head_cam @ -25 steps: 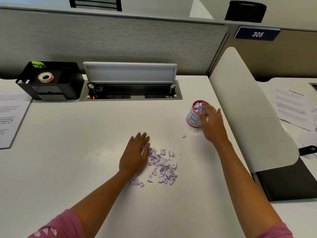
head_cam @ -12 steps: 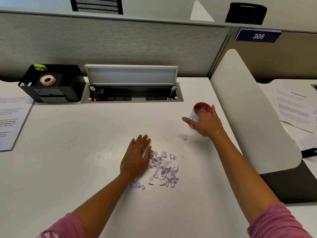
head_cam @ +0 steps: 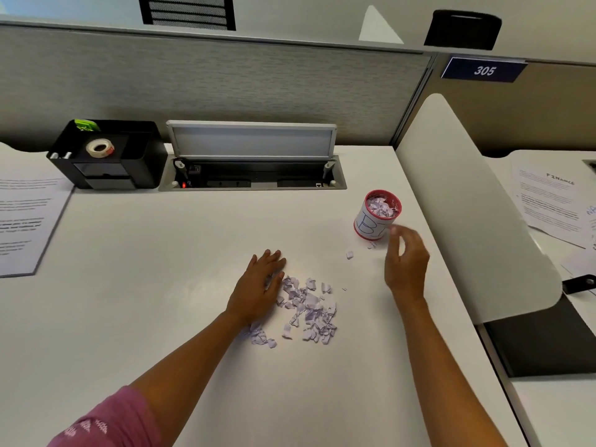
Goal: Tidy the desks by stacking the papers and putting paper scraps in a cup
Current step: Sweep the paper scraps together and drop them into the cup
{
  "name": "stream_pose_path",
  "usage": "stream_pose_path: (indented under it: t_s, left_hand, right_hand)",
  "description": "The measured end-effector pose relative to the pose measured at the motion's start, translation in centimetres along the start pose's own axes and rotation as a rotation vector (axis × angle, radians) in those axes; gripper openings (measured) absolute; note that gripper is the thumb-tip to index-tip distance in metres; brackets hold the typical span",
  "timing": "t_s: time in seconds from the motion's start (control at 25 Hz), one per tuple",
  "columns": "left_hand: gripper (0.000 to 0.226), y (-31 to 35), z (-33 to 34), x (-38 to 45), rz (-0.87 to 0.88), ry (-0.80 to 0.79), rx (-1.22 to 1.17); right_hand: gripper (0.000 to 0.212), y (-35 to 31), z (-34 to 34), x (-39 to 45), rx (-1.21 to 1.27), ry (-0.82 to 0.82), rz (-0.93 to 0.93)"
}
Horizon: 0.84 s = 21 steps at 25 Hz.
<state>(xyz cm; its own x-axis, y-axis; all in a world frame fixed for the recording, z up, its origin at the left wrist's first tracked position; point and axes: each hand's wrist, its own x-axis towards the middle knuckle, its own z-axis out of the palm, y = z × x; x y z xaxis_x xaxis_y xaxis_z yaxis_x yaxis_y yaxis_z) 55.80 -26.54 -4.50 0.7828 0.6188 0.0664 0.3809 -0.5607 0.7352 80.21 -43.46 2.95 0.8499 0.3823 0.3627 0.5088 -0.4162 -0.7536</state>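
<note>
A pile of pale purple paper scraps lies in the middle of the white desk. My left hand rests flat on the desk against the pile's left edge, fingers straight. A red-rimmed cup with a white label stands upright to the right, filled with scraps. My right hand hovers just in front of the cup, fingers loosely curled, holding nothing and not touching it. Two stray scraps lie near the cup's base.
A black organiser with a tape roll stands at the back left, beside an open cable hatch. Printed papers lie at the far left. A white divider walls off the right desk, where more papers lie.
My right hand has let go of the cup and drawn back toward me. The cup stands upright again. My left hand has stayed by the pile.
</note>
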Motion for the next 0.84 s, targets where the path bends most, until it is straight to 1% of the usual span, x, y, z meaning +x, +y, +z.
stream_pose_path:
  t_s: [0.04, 0.12, 0.2, 0.28, 0.36, 0.4, 0.48, 0.56, 0.6, 0.68, 0.76, 0.84]
  left_hand:
    - [0.045, 0.0, -0.1, 0.0, 0.007, -0.006, -0.004]
    - [0.047, 0.0, -0.2, 0.0, 0.015, -0.008, -0.008]
    - [0.048, -0.1, -0.2, 0.0, 0.017, -0.014, -0.007]
    - [0.048, -0.2, -0.1, -0.1, 0.019, -0.021, -0.004]
    - [0.048, -0.3, -0.1, 0.0, 0.021, -0.029, 0.000]
    - [0.048, -0.3, -0.2, 0.0, 0.020, -0.031, -0.003]
    - [0.048, -0.2, -0.2, 0.0, 0.013, -0.029, -0.018]
    - [0.050, 0.2, -0.3, -0.1, -0.002, -0.034, -0.048]
    - [0.051, 0.3, -0.4, -0.1, -0.007, -0.039, -0.059]
    - [0.051, 0.4, -0.6, -0.2, 0.001, -0.069, -0.057]
    - [0.050, 0.3, -0.7, -0.2, 0.032, -0.118, -0.011]
    - [0.050, 0.0, -0.7, 0.0, 0.075, -0.151, 0.051]
  right_hand:
    - [0.037, 1.0, 0.5, -1.3, -0.035, -0.046, 0.007]
    - [0.037, 2.9, 1.5, -3.2, -0.107, -0.215, 0.013]
    - [0.053, 4.1, 2.0, -4.0, -0.203, -0.394, -0.010]
    - [0.064, 4.9, 2.4, -4.0, -0.322, -0.504, -0.019]
    - [0.064, 5.1, 2.7, -4.1, -0.371, -0.550, -0.040]
    - [0.060, 4.9, 2.9, -4.3, -0.329, -0.545, -0.076]
    - [0.048, 4.4, 3.2, -5.1, -0.133, -0.484, -0.120]
    - [0.045, 3.8, 3.6, -5.6, 0.001, -0.439, -0.059]
    - [0.049, 3.5, 3.9, -5.7, -0.007, -0.457, -0.026]
    - [0.056, 2.9, 4.6, -6.0, -0.100, -0.561, -0.034]
    - [0.058, 1.8, 5.3, -6.5, -0.139, -0.669, -0.104]
    - [0.056, 0.4, 5.8, -7.8, -0.146, -0.740, -0.199]
